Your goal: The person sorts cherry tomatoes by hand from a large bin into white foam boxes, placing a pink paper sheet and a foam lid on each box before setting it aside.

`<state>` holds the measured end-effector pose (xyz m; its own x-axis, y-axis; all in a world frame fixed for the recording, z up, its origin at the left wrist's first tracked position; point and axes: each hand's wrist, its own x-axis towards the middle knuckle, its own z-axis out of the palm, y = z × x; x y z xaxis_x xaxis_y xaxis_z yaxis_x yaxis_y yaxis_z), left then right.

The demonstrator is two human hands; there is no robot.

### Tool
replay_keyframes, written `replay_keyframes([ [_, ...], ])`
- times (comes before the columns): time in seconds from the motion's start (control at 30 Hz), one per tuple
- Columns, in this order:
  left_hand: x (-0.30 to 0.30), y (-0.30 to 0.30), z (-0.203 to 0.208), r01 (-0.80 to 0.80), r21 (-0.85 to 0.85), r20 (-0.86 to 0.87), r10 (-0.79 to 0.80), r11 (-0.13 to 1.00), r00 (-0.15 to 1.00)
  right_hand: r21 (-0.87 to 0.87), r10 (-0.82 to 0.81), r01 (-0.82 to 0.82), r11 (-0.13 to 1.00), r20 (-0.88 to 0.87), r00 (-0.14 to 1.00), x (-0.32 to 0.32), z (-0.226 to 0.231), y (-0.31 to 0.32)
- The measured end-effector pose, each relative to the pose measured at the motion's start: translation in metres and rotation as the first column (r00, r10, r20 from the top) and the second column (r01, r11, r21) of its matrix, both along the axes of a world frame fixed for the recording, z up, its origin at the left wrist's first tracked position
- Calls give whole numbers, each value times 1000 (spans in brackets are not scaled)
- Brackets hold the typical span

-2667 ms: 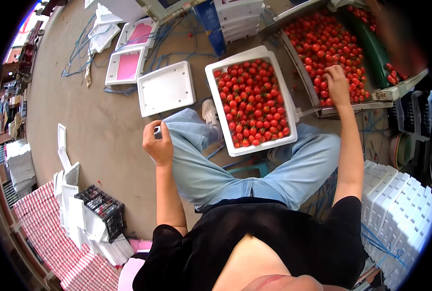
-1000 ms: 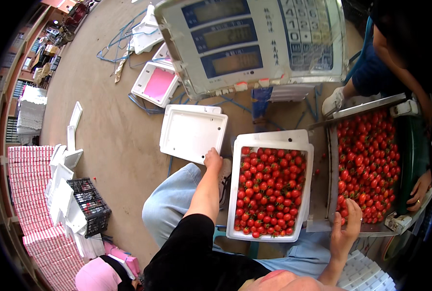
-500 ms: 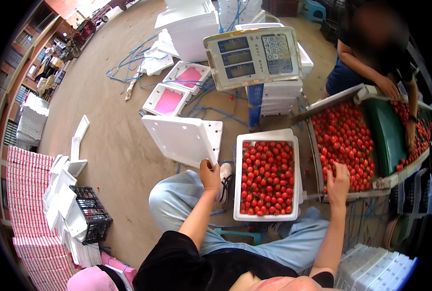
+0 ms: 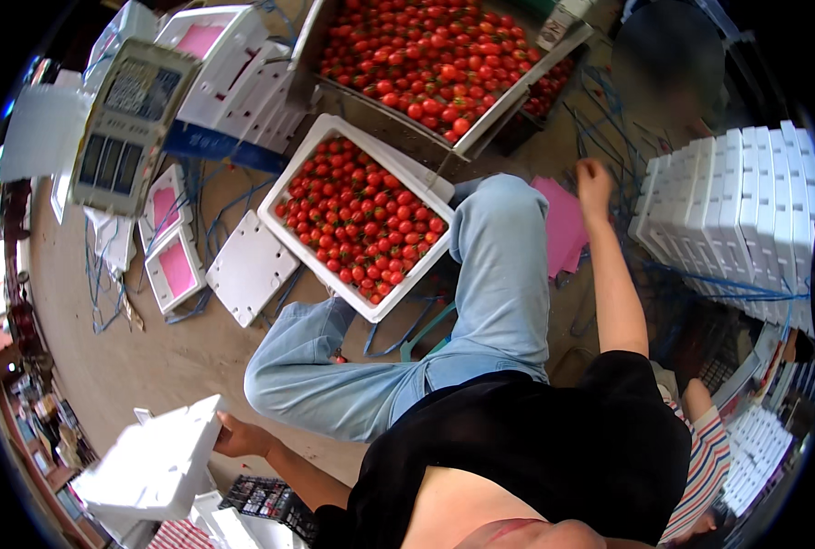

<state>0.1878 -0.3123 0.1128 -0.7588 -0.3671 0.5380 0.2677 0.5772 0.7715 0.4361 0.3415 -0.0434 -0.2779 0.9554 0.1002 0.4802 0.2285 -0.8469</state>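
Note:
My left hand (image 4: 242,435) grips the edge of a white foam lid (image 4: 156,462), held out to my left above a black crate. Off to my right, my right hand (image 4: 595,188) is raised with its fingers curled beside some pink sheets (image 4: 561,229). What it holds, if anything, I cannot make out. Between these hands, a white foam box (image 4: 284,240) full of small red tomatoes (image 4: 361,220) rests tilted in the view ahead of my knees. A second flat white lid (image 4: 253,270) lies left of the box.
A large tray of tomatoes (image 4: 426,55) stands beyond the box. A scale display (image 4: 133,128) rises at the far left, near foam boxes with pink linings (image 4: 177,265). Stacked white foam boxes (image 4: 728,215) stand right. Blue straps litter the floor; another person sits upper right.
The view has swung round to the right. My left hand has carried the lid away to my left. My right hand has left the tomato tray and moved to the pink sheets.

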Motion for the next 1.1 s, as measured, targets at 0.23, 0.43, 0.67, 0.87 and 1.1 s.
replay_keyframes([
  [0.23, -29, 40, -60, 61, 17, 174, -63, 998, 983, -309, 166, 48, 950, 630, 759, 95, -284, -34],
  [0.43, -44, 63, -42, 78, 21, 215, -81, 997, 973, -139, 102, 17, 990, 798, 594, 76, -308, -54],
  [0.67, -39, 72, -42, 31, -58, 334, -10, 998, 943, -322, 204, 75, 944, 744, 636, 89, -308, -26],
  [0.87, -30, 70, -45, 4, -32, 337, 7, 999, 941, -291, 228, -32, 956, 672, 705, 92, -319, -27],
  [1.1, -26, 70, -39, 71, 119, 267, -101, 990, 958, -218, 99, 62, 974, 654, 750, 92, -318, -24],
])
